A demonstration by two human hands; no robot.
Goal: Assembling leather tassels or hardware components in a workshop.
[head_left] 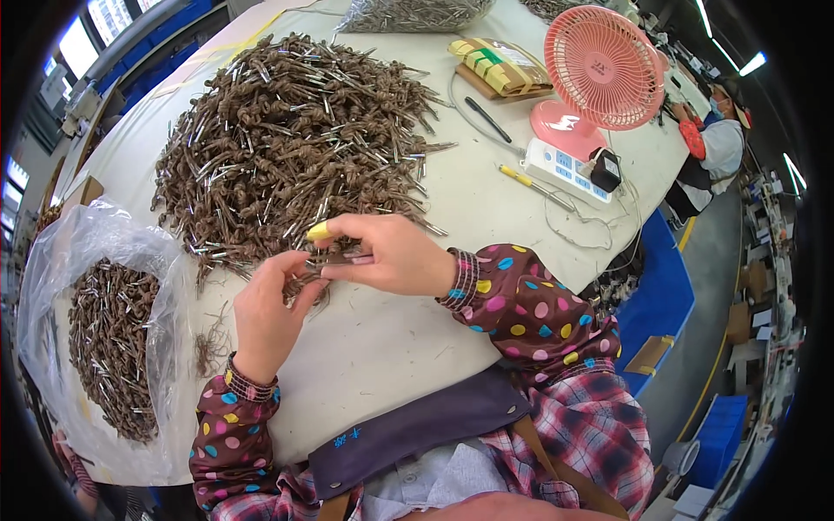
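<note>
My left hand (268, 311) and my right hand (393, 254) meet over the table's near side, at the lower edge of a big pile of brown corded bundles (261, 148) with silvery metal tips. Both hands pinch one brown cord bundle (304, 285), which is partly hidden by my fingers. A yellow cover (319, 232) sits on a fingertip of my right hand. Left of my left hand, a clear plastic bag (48, 269) lies spread, with more of the same bundles in it. Loose brown thread scraps (209, 346) lie between the bag and my left wrist.
Right of the pile stand a pink fan (599, 69) and a white power strip (565, 171) with trailing wires. A black pen (488, 119), a yellow-handled tool (534, 187) and a taped package (501, 67) lie nearby. Beyond the right table edge is a blue bin (660, 295); a person (717, 139) sits farther off.
</note>
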